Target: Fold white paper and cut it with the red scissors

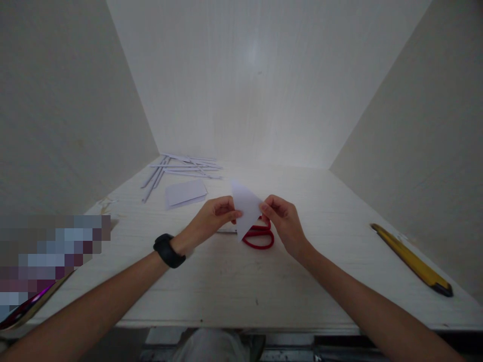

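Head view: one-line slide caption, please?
Both hands hold a white paper piece above red scissors on the table.

We see bare forearms, no sleeves, and a chunky black watch (pixel 168 250) strapped round the wrist at centre-left of frame.

Matt white paper piece (pixel 247 207); glossy red plastic scissor handles (pixel 258 238); pale woodgrain table (pixel 226 281).

A small white folded paper (pixel 246 207), triangular in outline, was held upright above the worktop (pixel 234 281), pinched at its left and right edges, a pointed corner directed downward.
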`<control>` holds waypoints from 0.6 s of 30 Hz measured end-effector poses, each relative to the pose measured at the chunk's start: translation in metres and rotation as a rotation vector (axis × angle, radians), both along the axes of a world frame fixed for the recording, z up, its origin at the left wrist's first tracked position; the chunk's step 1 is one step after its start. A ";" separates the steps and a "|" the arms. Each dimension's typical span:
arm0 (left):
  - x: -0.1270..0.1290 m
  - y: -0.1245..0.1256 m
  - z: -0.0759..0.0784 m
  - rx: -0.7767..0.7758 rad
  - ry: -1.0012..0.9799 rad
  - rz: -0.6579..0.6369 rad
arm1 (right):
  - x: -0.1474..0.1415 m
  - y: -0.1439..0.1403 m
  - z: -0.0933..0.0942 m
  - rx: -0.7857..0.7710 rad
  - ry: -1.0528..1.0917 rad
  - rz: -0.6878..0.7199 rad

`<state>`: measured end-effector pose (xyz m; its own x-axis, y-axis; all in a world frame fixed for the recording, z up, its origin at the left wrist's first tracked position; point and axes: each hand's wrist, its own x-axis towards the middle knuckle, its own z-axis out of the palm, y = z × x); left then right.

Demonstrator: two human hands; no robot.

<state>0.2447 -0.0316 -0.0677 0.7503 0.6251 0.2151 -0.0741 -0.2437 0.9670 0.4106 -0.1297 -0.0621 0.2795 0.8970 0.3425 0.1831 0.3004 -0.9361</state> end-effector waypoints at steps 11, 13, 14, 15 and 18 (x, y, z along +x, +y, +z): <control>0.003 -0.003 0.000 -0.066 0.002 -0.010 | 0.001 0.001 -0.004 0.021 -0.026 -0.017; 0.002 -0.002 -0.002 -0.035 0.001 0.013 | 0.001 0.001 -0.004 0.023 -0.026 -0.019; 0.002 -0.002 -0.003 -0.027 -0.004 0.014 | 0.001 0.001 -0.004 0.025 -0.025 -0.020; 0.002 -0.002 -0.003 -0.027 -0.007 0.006 | 0.001 0.001 -0.003 0.028 -0.023 -0.021; 0.003 -0.003 -0.005 -0.090 -0.012 -0.053 | 0.002 0.001 -0.003 0.042 -0.016 -0.032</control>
<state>0.2476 -0.0351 -0.0725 0.7803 0.6020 0.1694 -0.0967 -0.1516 0.9837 0.4121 -0.1286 -0.0649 0.3015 0.8725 0.3845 0.2080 0.3334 -0.9196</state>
